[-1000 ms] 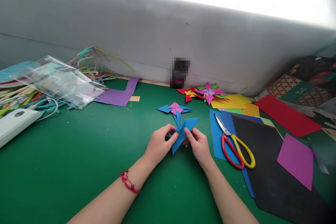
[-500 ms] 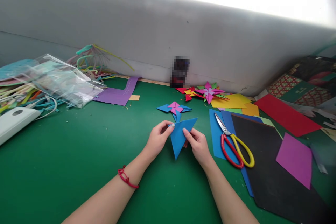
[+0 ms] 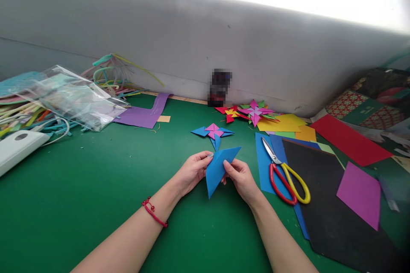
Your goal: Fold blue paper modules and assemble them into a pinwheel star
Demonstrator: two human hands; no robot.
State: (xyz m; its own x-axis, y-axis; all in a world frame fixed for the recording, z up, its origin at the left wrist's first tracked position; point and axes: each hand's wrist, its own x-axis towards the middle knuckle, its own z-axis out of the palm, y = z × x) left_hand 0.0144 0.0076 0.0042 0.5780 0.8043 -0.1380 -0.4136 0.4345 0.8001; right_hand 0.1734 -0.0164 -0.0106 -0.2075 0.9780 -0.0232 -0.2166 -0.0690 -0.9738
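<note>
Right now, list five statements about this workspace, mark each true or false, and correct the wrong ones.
1. The left hand and right hand both hold the folded blue paper. True.
2. The red bracelet is on the right wrist. False: the red bracelet is on the left wrist.
3. Both scissor handles are red. False: the scissors have one red and one yellow.
4. A pink-and-blue folded piece lies beyond the hands. True.
5. The tabletop is white. False: the tabletop is green.
</note>
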